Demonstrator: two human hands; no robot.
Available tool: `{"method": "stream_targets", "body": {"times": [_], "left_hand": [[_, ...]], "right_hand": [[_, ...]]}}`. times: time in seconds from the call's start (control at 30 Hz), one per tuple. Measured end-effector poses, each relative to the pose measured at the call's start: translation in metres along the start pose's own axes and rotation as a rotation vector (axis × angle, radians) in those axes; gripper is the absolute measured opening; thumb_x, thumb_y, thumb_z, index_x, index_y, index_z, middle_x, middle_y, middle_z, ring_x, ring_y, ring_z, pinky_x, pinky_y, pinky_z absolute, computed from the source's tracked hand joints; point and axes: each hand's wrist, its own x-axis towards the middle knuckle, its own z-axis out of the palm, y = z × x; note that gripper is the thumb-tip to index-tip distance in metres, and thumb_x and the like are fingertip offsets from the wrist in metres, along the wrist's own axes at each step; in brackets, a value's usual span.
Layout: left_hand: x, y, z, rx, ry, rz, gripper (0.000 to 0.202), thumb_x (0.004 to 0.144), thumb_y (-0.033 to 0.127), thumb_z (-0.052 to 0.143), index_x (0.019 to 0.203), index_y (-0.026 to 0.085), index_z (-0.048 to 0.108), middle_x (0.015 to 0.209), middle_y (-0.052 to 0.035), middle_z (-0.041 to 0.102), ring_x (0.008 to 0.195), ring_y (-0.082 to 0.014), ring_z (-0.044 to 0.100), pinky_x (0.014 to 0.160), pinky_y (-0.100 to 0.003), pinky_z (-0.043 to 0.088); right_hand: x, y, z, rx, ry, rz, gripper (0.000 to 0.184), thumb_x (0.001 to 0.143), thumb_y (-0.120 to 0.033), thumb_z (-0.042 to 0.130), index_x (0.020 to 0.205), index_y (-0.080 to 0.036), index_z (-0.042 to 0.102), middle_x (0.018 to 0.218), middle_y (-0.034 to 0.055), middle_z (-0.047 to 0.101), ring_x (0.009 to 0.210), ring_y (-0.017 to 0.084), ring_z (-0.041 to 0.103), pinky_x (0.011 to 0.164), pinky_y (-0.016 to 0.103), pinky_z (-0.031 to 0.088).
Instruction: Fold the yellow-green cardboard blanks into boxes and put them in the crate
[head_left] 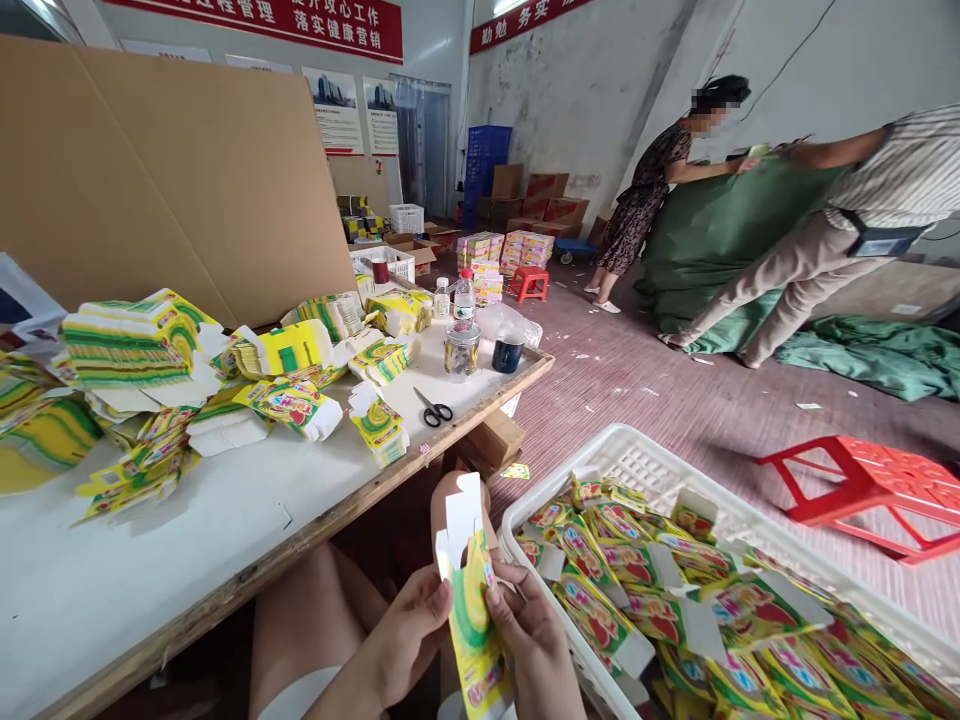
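Note:
A yellow and green printed carton (474, 625) is held upright above my lap, its white flaps sticking up at the top end. My left hand (409, 630) grips its left edge, thumb on the printed face. On the other side my right hand (529, 635) pinches the right edge with thumb and fingers. To the right stands a white plastic basket (616, 445) full of similar cartons (660, 570), many with white end flaps out. Stacks of flattened cartons (135, 345) lie on the white table (247, 560) at the left, with one loose carton (377, 425) near its edge.
On the table are black-handled scissors (435, 410), a clear jar (461, 350), a dark mug (508, 353) and a water bottle (464, 295). A red stool (877, 480) lies beyond the basket. Two people (652, 190) handle a large green sack (720, 240) at the back right.

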Motion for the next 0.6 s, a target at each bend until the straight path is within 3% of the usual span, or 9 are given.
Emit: {"method": "stream_targets", "body": {"times": [0.1, 0.27, 0.43, 0.53, 0.6], "left_hand": [[0.0, 0.0, 0.003, -0.009, 0.011, 0.047, 0.052, 0.072, 0.054, 0.082, 0.11, 0.018, 0.076, 0.107, -0.0134, 0.078, 0.105, -0.0347, 0.071, 0.096, -0.048, 0.052], [0.005, 0.002, 0.008, 0.048, 0.15, 0.104, 0.045, 0.071, 0.049, 0.085, 0.104, 0.02, 0.076, 0.094, -0.0082, 0.079, 0.1, -0.0292, 0.072, 0.093, -0.041, 0.052], [0.011, -0.003, 0.005, 0.282, 0.308, 0.127, 0.047, 0.078, 0.057, 0.075, 0.099, 0.015, 0.073, 0.091, -0.0095, 0.079, 0.093, -0.0296, 0.073, 0.087, -0.041, 0.055], [0.01, -0.006, 0.003, 0.415, 0.351, 0.182, 0.052, 0.083, 0.052, 0.073, 0.121, 0.018, 0.061, 0.105, -0.0114, 0.078, 0.097, -0.028, 0.072, 0.088, -0.038, 0.054], [0.006, -0.007, 0.002, 0.471, 0.37, 0.214, 0.062, 0.087, 0.045, 0.071, 0.137, 0.023, 0.044, 0.115, -0.0125, 0.075, 0.101, -0.0262, 0.071, 0.088, -0.036, 0.054]], "right_hand": [[0.003, -0.009, -0.004, -0.062, -0.005, -0.005, 0.041, 0.071, -0.05, 0.085, 0.097, -0.022, 0.071, 0.094, 0.0092, 0.079, 0.089, 0.029, 0.074, 0.079, 0.039, 0.059], [0.004, -0.015, -0.012, -0.241, -0.028, -0.099, 0.044, 0.073, -0.051, 0.084, 0.102, -0.021, 0.073, 0.105, 0.0127, 0.078, 0.088, 0.028, 0.072, 0.078, 0.039, 0.059], [0.0, -0.008, -0.009, -0.47, -0.005, -0.159, 0.041, 0.083, -0.058, 0.07, 0.092, -0.018, 0.072, 0.082, 0.0102, 0.076, 0.07, 0.024, 0.068, 0.063, 0.032, 0.056], [0.002, -0.007, -0.012, -0.515, 0.055, -0.21, 0.041, 0.085, -0.06, 0.066, 0.091, -0.02, 0.068, 0.081, 0.0086, 0.074, 0.065, 0.022, 0.065, 0.061, 0.031, 0.055], [0.005, -0.009, -0.017, -0.527, 0.049, -0.26, 0.039, 0.085, -0.056, 0.068, 0.103, -0.022, 0.064, 0.091, 0.0085, 0.074, 0.066, 0.02, 0.065, 0.063, 0.03, 0.056]]}}
